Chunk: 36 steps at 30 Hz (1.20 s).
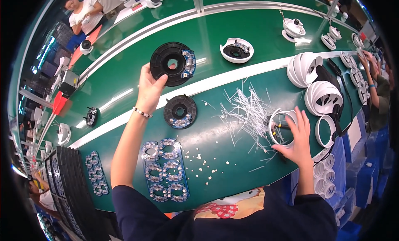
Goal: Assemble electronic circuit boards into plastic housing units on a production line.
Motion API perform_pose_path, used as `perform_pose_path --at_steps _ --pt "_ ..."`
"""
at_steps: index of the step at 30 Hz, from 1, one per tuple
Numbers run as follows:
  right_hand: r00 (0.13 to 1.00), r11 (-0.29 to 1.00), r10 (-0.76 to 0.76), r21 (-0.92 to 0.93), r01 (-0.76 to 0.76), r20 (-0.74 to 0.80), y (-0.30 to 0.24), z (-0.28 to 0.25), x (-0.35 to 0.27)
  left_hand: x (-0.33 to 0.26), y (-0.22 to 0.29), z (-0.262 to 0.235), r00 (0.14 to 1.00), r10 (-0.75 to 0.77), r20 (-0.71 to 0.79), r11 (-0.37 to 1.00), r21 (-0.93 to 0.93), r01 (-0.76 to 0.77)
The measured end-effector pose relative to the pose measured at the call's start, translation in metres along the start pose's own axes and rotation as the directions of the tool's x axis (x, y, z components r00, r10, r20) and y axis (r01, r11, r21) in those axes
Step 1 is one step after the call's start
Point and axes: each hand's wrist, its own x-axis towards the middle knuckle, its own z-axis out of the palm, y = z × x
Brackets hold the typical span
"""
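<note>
My left hand (151, 86) is raised over the bench, closed on the rim of a black round plastic base (164, 60) with a center hole and a blue curved circuit board (188, 63). A similar black base (179, 110) with its own board lies on the bench below it. To the right, my right hand (296, 137) spreads its fingers and thumb over a white plastic ring (271, 126). Whether it grips the ring I cannot tell. A yellow-handled tool (284, 126) shows through the ring. Beside this lies a pile of thin white strips (248, 110).
Circuit-board panels (166, 170) and scattered small white pieces (203, 162) lie near me. White shells (323, 97) are stacked at right, next to another ring (325, 131). Beyond a white rail, a white housing (236, 50) sits on the green surface. Black trays (68, 191) stand at left; other people work nearby.
</note>
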Motion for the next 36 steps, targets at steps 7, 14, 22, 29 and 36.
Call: perform_pose_path --at_steps 7,14,22,29,36 --pt "0.973 0.982 0.161 0.075 -0.175 0.165 0.011 -0.002 0.024 -0.007 0.004 0.02 1.0 0.015 0.016 0.996 -0.091 -0.013" --pt "0.941 0.336 0.241 0.93 0.147 -0.236 -0.071 0.0 0.087 -0.033 -0.014 0.083 0.99 0.133 0.047 0.961 -0.25 -0.117" --pt "0.947 0.418 0.047 0.867 0.27 -0.318 -0.112 0.029 0.119 -0.055 0.019 0.101 0.77 0.105 0.63 0.616 -0.649 0.446" --pt "0.946 0.663 -0.136 0.683 0.307 -0.293 -0.129 0.031 0.12 -0.042 0.005 0.086 0.871 -0.122 0.475 0.514 -0.721 0.465" --pt "0.884 0.717 -0.246 0.539 0.442 -0.397 -0.135 0.024 0.114 -0.051 -0.008 0.088 0.901 -0.3 0.314 0.638 -0.636 0.434"
